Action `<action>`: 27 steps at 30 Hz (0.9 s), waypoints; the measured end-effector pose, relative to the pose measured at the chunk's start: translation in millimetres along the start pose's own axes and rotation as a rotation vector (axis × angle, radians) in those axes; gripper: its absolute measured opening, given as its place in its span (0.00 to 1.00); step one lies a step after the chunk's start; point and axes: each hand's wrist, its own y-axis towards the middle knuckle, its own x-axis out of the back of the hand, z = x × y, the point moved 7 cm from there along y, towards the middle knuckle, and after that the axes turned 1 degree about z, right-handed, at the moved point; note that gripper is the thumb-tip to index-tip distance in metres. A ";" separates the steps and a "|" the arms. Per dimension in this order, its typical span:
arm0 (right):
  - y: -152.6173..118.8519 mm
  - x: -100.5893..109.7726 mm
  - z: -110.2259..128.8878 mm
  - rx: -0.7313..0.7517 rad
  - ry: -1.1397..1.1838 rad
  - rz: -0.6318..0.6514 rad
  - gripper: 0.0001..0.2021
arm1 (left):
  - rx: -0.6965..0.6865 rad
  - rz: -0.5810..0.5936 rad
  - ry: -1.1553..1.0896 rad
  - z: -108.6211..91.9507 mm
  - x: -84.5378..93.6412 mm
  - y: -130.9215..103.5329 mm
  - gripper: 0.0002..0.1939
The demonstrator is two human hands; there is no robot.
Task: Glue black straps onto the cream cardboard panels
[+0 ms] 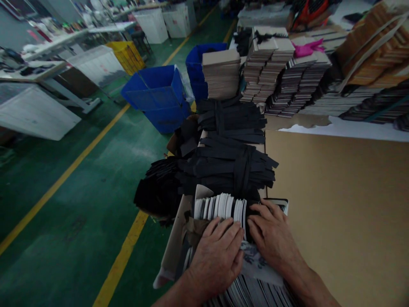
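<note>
A row of thin white-edged sheets point(220, 207) stands on edge in an open cardboard box point(174, 243). My left hand point(220, 251) lies over the near side of the row, its fingers stretched out and their tips on the sheets. At the row's right end, my right hand point(275, 234) has its fingers apart and bent a little, touching dark material there. Its thumb is not clearly visible. Below the hands are a printed pale wrapper point(260, 262) and more striped edges of stacked sheets point(255, 294). Brown crumpled material point(194, 230) sits left of my left hand.
Bundles of black strips point(223, 166) lie just beyond the box. Stacks of cut boards point(268, 59) stand behind a tan board surface point(335, 204). Blue bins point(156, 94) stand on the green floor point(111, 170). A person in orange point(309, 15) is at the far right.
</note>
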 end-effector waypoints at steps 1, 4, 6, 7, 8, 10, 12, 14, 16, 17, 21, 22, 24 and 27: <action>0.6 0.1 0.3 -0.006 -0.004 0.014 0.12 | 0.005 -0.006 -0.002 0.1 0.2 0.5 0.21; 1.8 -0.5 1.9 -0.016 -0.022 0.044 0.14 | 0.014 -0.017 -0.009 0.3 0.2 0.8 0.22; 2.1 -1.1 2.1 -0.022 -0.031 0.051 0.14 | 0.015 -0.008 -0.014 0.4 -1.0 0.1 0.22; 2.1 -1.5 1.9 -0.024 -0.033 0.053 0.14 | 0.016 -0.004 -0.015 0.6 -1.6 -0.3 0.22; 2.0 -1.8 1.6 -0.026 -0.033 0.052 0.14 | 0.016 -0.005 -0.017 0.7 -2.0 -0.8 0.22; 1.5 -2.8 0.9 -0.026 -0.033 0.044 0.13 | 0.018 -0.013 -0.020 1.0 -2.4 -1.4 0.22; 0.8 -2.9 -0.1 -0.025 -0.037 0.011 0.11 | 0.020 -0.029 -0.026 1.1 -2.3 -1.7 0.21; -0.4 -0.7 -1.3 -0.026 -0.034 -0.062 0.09 | 0.020 -0.041 -0.035 0.8 -2.0 -1.6 0.21; -1.7 2.2 -1.9 -0.019 -0.017 -0.135 0.12 | 0.022 -0.053 -0.043 0.6 -1.4 -1.5 0.20; -2.1 2.9 -1.5 -0.008 -0.007 -0.151 0.14 | 0.023 -0.057 -0.044 0.4 -1.1 -1.5 0.20; -2.2 0.7 2.3 0.050 -0.006 -0.077 0.13 | 0.017 -0.065 -0.036 -0.3 -0.7 -2.0 0.21; -2.1 0.6 2.8 0.052 -0.009 -0.056 0.13 | 0.016 -0.068 -0.034 -0.3 -0.7 -2.2 0.21; -1.5 1.4 2.9 0.035 -0.012 -0.028 0.12 | 0.016 -0.077 -0.035 -0.4 -0.3 -2.2 0.21; 0.3 2.7 3.3 -0.003 -0.011 -0.005 0.12 | 0.014 -0.081 -0.040 -0.9 -0.3 -1.7 0.21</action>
